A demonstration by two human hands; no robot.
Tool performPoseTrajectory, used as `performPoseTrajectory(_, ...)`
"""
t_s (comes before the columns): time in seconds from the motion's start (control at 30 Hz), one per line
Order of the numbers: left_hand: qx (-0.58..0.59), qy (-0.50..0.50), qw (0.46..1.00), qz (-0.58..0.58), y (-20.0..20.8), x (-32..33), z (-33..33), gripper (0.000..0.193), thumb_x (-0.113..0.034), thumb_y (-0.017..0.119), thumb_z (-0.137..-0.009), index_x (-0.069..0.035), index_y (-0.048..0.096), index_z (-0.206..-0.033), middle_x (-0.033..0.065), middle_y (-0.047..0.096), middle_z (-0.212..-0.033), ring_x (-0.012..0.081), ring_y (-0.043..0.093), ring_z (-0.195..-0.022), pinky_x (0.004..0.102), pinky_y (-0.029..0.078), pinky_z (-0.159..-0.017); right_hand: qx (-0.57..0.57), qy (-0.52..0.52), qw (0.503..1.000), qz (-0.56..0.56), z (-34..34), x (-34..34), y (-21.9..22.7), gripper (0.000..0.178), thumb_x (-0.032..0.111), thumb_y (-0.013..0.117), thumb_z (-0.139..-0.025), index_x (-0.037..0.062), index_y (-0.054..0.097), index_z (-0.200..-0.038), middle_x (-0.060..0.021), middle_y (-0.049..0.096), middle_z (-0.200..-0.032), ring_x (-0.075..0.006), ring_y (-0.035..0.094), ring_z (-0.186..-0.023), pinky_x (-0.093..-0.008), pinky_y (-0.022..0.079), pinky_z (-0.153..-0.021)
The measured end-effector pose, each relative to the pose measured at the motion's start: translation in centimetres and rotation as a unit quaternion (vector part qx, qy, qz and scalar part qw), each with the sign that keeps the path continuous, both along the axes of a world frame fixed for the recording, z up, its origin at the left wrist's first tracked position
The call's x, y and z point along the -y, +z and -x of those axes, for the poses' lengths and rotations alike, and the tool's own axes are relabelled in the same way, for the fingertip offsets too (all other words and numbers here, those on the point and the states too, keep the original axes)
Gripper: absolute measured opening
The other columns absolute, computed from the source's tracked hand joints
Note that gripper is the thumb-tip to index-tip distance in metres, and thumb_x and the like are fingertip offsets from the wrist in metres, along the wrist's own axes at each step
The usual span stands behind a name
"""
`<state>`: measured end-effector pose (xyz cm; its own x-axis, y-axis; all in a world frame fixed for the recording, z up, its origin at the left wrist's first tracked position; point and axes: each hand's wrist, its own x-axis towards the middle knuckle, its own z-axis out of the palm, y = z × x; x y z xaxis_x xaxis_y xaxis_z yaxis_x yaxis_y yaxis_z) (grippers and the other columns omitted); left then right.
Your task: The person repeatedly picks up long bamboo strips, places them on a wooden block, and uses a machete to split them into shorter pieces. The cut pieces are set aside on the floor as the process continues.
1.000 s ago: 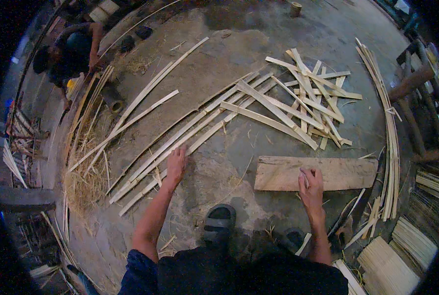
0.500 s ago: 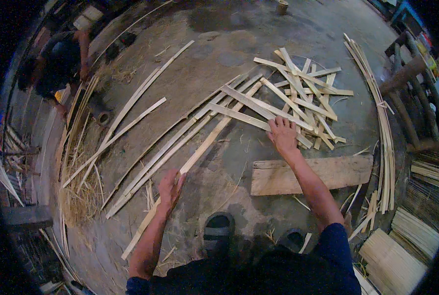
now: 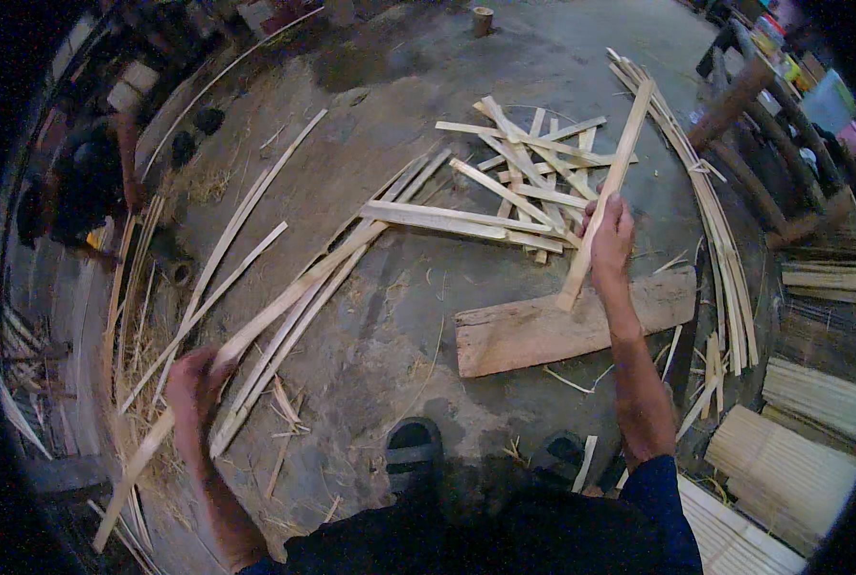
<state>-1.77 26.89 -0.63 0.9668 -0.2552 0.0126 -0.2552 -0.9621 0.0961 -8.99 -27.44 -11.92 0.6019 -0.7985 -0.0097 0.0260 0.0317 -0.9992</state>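
My left hand (image 3: 196,385) is closed around a long pale bamboo strip (image 3: 267,319), which slants from the lower left up toward the middle of the floor. More long strips (image 3: 277,369) lie just right of that hand. In my right hand (image 3: 612,241) is a shorter flat bamboo strip (image 3: 625,144), tilted up and away, its near end above a rough wooden plank (image 3: 543,342). Beyond the plank lies a criss-cross heap of short strips (image 3: 516,138). A few short strips (image 3: 438,220) reach from the heap to the long ones.
A tied bundle of long strips (image 3: 720,244) lies at the right, near a wooden frame (image 3: 740,107). Slatted bamboo mats (image 3: 783,470) are at lower right. Another person (image 3: 92,177) crouches at far left beside strips and shavings. My sandalled foot (image 3: 414,452) stands nearby.
My right hand has lifted a short strip from beside the heap and moved right with it. My left hand has shifted left and down along with the long strip. The view has turned slightly.
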Motion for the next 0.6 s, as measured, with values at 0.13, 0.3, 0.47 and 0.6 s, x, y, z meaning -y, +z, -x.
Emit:
performPoseTrajectory(0.13, 0.008, 0.017, 1.000, 0.008, 6.0, -0.3, 1.5, 0.023, -0.018, 0.071, -0.076, -0.001, 0.064, -0.089, 0.0098, 0.059, -0.069, 0.0216, 0.051, -0.060, 0.0319, 0.041, -0.059, -0.037, -0.015, 0.999, -0.015, 5.3, 1.0, -1.7, 0.039, 0.036, 0.034, -0.100, 0.0037, 0.053, -0.113, -0.0006, 0.049, -0.074, -0.0079, 0.049, -0.057, -0.0234, 0.043, -0.044)
performPoseTrajectory(0.3, 0.045, -0.010, 0.982, 0.185, 6.7, -0.3, 0.3, 0.020, -0.019, 0.065, -0.083, 0.000, 0.059, -0.084, 0.0017, 0.051, -0.067, 0.0118, 0.046, -0.062, 0.0287, 0.038, -0.057, -0.080, 0.003, 0.997, 0.008, 8.4, 0.8, -2.3, 0.033, 0.032, 0.041, -0.099, 0.0041, 0.056, -0.108, 0.0016, 0.045, -0.068, -0.0063, 0.045, -0.052, -0.0225, 0.038, -0.041)
performPoseTrajectory(0.47, -0.108, 0.000, 0.889, 0.446, 12.3, 6.2, -2.4, 0.017, -0.026, 0.056, -0.093, -0.009, 0.056, -0.090, -0.0059, 0.041, -0.067, 0.0039, 0.039, -0.059, 0.0201, 0.032, -0.052, -0.082, 0.032, 0.989, 0.121, 7.9, -2.1, 1.5, 0.028, 0.029, 0.050, -0.095, 0.0018, 0.056, -0.101, -0.0027, 0.049, -0.063, -0.0111, 0.048, -0.053, -0.0277, 0.039, -0.047)
performPoseTrajectory(0.6, -0.029, -0.069, 0.843, 0.533, 14.7, 13.8, -4.1, 0.019, -0.031, 0.055, -0.094, -0.012, 0.056, -0.097, -0.0071, 0.042, -0.072, 0.0016, 0.039, -0.061, 0.0169, 0.032, -0.049, -0.081, 0.039, 0.987, 0.136, 8.5, -3.8, 3.9, 0.027, 0.027, 0.052, -0.094, 0.0009, 0.057, -0.101, -0.0096, 0.056, -0.065, -0.0165, 0.052, -0.055, -0.0339, 0.043, -0.051)
